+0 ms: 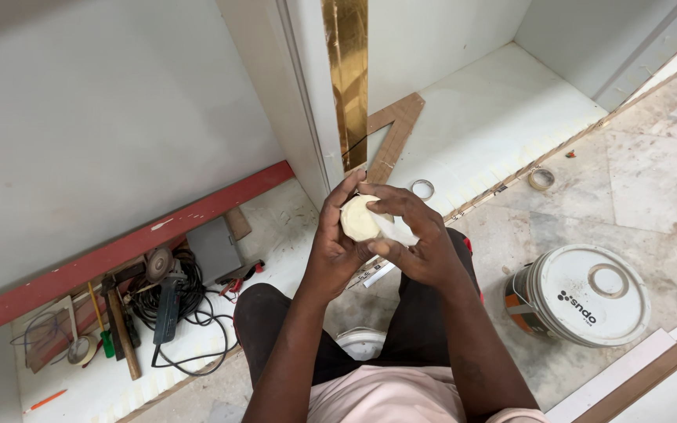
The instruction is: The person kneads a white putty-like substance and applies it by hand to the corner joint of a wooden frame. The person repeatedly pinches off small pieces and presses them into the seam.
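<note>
My left hand (333, 247) and my right hand (417, 239) meet in front of my knees, both wrapped around a small cream-coloured roll of tape (359, 218). The left palm cups the roll from the left. The right hand's fingers curl over its top and right side, and a pale strip or scrap (398, 232) shows under them. Just beyond my hands stands a white cabinet partition with a gold strip (348, 78) running down its front edge.
A cabinet floor at left holds an angle grinder with a coiled black cable (172, 294), a hammer, a screwdriver and a tape roll (81, 350). A lidded white paint bucket (581, 294) lies at right. Two tape rings (422, 189) (541, 178) and a cardboard piece (392, 137) lie ahead.
</note>
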